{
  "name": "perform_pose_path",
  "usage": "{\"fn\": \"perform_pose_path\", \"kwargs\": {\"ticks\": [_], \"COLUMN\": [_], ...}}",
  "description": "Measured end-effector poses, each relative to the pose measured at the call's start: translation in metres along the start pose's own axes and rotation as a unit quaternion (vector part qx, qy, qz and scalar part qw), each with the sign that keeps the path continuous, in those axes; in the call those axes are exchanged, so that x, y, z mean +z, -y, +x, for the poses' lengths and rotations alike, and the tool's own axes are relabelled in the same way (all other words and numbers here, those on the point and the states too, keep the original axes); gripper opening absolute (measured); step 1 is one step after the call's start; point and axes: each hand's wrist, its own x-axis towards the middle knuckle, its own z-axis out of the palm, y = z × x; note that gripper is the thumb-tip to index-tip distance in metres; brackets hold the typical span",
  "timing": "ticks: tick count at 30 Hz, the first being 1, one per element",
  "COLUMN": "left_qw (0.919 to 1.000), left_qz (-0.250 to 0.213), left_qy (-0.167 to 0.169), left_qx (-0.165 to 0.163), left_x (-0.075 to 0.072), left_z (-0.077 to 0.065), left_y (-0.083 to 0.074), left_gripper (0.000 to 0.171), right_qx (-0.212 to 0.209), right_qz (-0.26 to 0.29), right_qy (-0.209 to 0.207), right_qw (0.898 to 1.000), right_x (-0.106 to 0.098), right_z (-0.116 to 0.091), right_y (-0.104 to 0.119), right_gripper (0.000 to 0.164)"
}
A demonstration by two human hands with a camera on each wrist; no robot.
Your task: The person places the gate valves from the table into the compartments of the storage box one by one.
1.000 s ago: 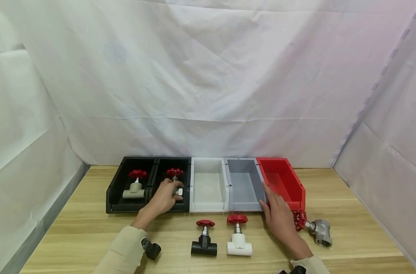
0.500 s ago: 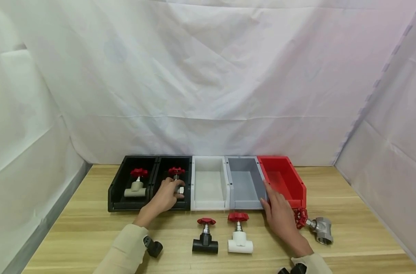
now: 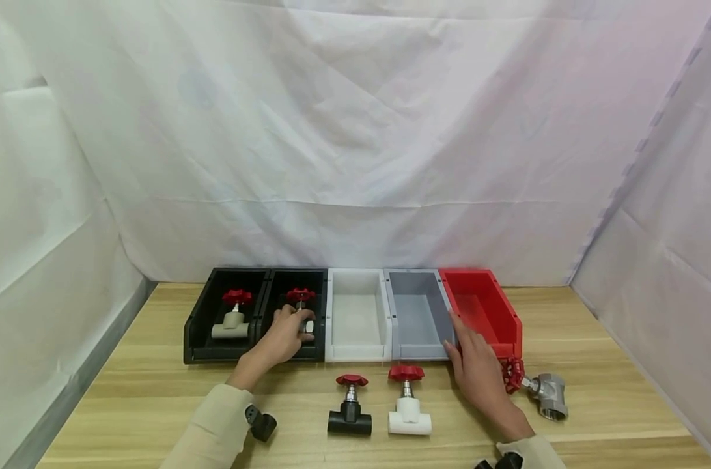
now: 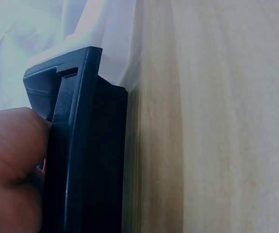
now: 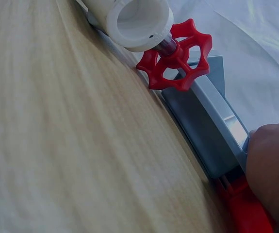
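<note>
My left hand (image 3: 282, 335) reaches into the second black bin (image 3: 312, 355). Its fingers are curled round the metal body of a valve with a red handwheel (image 3: 300, 295), much of which they cover. My right hand (image 3: 478, 368) rests at the right edge of the grey bin (image 3: 421, 352), fingers extended, the thumb near its front lip. Below the bins stand a black tee valve (image 3: 349, 421) and a white tee valve (image 3: 410, 420), both with red handwheels. A steel valve (image 3: 549, 395) lies on its side to the right of my right wrist.
The leftmost black bin (image 3: 211, 354) holds a beige tee valve (image 3: 231, 326). A white bin (image 3: 358, 352) and a red bin (image 3: 510, 339) complete the row on the wooden table (image 3: 308, 453). White cloth (image 3: 355, 130) hangs behind it.
Only the head view has shifted slightly. Both hands keep their places, and the valves and bins stand as before.
</note>
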Motion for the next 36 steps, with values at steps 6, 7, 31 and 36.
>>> {"fn": "perform_pose_path", "kwargs": {"ticks": [6,7,31,36], "left_qw": [0.9999,0.9999,0.995,0.9914], "left_qz": [0.002,0.003,0.045,0.059], "left_qy": [0.003,0.003,-0.089,-0.113], "left_qx": [-0.011,-0.012,0.008,0.029], "left_x": [-0.001,-0.001,-0.006,-0.006], "left_z": [-0.001,-0.001,-0.027,-0.038], "left_y": [-0.002,-0.003,-0.017,-0.02], "left_gripper": [0.036,0.036,0.025,0.026], "right_qx": [0.008,0.009,0.004,0.006], "right_qz": [0.001,0.0,0.0,0.001], "right_qy": [0.009,0.01,-0.003,-0.001], "right_qw": [1.0,1.0,1.0,1.0], "right_x": [-0.001,-0.001,0.001,0.002], "right_z": [0.001,0.001,0.0,-0.001], "right_y": [0.0,0.0,0.0,0.0], "right_gripper": [0.077,0.077,0.074,0.075]}}
